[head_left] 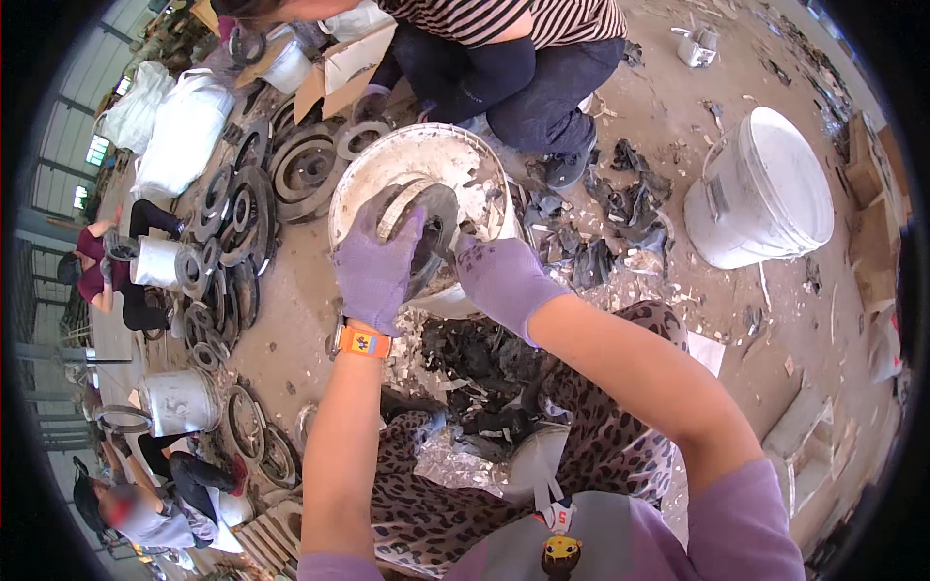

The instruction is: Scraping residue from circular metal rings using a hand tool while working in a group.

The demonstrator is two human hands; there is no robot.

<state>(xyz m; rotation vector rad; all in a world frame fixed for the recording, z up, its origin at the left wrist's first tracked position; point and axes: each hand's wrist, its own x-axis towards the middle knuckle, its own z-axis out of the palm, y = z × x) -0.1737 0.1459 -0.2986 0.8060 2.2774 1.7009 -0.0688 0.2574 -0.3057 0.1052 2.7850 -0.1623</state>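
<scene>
Left hand (376,261): purple-gloved, middle of the frame, fingers pinching the ring's left side, pretty solid-looking grip
Right hand (506,281): just right of that, fingers curled in by the ring's edge; tips hidden, so can't tell if pinching anything
Dark ring (444,218): upper middle of the frame, tilted over the white tub (387,160), pale ribbed band along one edge
Doing it well: probably best to brace against the tub rim, clamp firmly on the left, go short and controlled on the right, and mind the left fingertips
Black scraps (475,358): heaped between the knees, lower middle
Floor (300,290): brown, dusty, littered with pale chips
White bucket (746,194): right side, well apart from the tub
Co-worker (557,77): top middle, crouched, striped top
Ring pile (232,223): upper left, near white sacks (184,126)
Room: workshop-like, two more people (184,504) at left, panelled wall (58,145) with bright windows (97,149) behind
</scene>
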